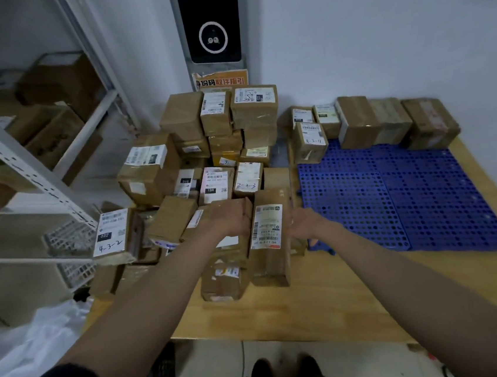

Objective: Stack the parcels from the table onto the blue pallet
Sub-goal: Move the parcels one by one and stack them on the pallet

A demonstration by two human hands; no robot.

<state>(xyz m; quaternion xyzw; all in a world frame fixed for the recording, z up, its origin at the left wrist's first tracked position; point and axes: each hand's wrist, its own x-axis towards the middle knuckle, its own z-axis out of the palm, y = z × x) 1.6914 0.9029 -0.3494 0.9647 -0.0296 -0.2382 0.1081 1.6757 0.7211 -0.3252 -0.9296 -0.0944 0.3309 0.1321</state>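
Observation:
A tall brown parcel [269, 238] with a white barcode label stands upright at the front of a pile of parcels [207, 162] on the wooden table [314, 298]. My left hand [232, 220] presses against its left side and my right hand [303, 224] against its right side. Whether the fingers curl round it is hidden. The blue pallet [395, 197] lies on the right of the table. A row of several parcels [372, 123] stands along its far edge.
A white metal shelf [24, 169] with cardboard boxes stands at the left. White plastic bags [27, 343] lie at the lower left. A black terminal [211, 23] hangs on the wall behind the pile. The near part of the pallet is bare.

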